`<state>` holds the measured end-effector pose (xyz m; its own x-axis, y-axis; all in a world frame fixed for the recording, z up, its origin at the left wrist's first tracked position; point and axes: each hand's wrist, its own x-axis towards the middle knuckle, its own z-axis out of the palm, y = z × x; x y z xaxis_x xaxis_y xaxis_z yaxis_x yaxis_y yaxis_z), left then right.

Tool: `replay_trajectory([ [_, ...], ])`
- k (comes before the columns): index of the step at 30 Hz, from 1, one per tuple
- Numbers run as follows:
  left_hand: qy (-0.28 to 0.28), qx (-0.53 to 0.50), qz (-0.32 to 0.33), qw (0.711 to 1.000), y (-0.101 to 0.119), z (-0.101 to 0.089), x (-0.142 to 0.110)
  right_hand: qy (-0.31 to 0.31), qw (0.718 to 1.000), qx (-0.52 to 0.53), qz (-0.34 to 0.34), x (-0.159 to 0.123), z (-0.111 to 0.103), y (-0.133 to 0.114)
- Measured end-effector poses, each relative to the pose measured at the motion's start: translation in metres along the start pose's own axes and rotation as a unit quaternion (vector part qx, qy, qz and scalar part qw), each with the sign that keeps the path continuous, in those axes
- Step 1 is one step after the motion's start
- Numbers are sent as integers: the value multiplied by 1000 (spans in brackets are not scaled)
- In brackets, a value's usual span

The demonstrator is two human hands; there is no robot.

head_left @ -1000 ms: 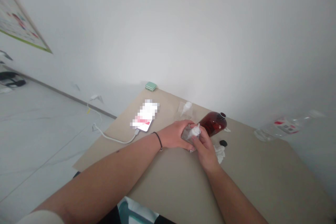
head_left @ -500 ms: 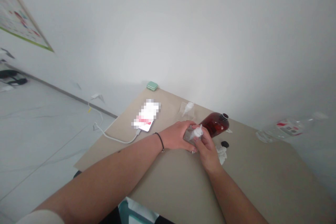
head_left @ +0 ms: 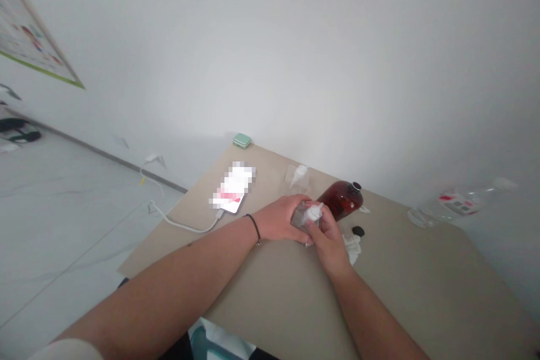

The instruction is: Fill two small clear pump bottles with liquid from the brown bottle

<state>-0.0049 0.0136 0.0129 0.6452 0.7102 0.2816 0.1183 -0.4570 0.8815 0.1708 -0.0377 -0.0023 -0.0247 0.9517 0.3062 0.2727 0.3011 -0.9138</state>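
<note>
My left hand (head_left: 280, 217) is wrapped round a small clear bottle (head_left: 302, 217) that stands on the beige table (head_left: 405, 287). My right hand (head_left: 329, 239) pinches the bottle's white pump cap (head_left: 313, 213) from the right. A black band circles my left wrist. Just behind the hands a dark red bottle (head_left: 343, 198) lies on its side with its neck uncapped. A small black cap (head_left: 358, 230) and a crumpled white tissue (head_left: 351, 245) lie beside my right hand.
A phone (head_left: 233, 189) on a white charging cable (head_left: 177, 222) lies at the table's left. A green case (head_left: 242, 140) sits at the far corner. A second clear pump bottle (head_left: 297, 175) stands behind the hands. A clear water bottle (head_left: 453, 205) lies at the right.
Both hands stay on the small clear bottle. My right hand's fingers have shifted slightly on the white cap. The view has wobbled a little.
</note>
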Motion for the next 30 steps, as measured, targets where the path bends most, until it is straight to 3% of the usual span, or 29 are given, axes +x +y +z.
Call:
replay_trajectory([
  [11,0,-4,-17,1000,1,-1,-1,12,999,36,27,-1,3,0],
  [27,-1,-4,19,1000,-5,0,-2,-3,1000,13,-16,-1,0,-3],
  [30,-2,2,2,1000,-6,0,-2,5,1000,18,0,-1,2,-3],
])
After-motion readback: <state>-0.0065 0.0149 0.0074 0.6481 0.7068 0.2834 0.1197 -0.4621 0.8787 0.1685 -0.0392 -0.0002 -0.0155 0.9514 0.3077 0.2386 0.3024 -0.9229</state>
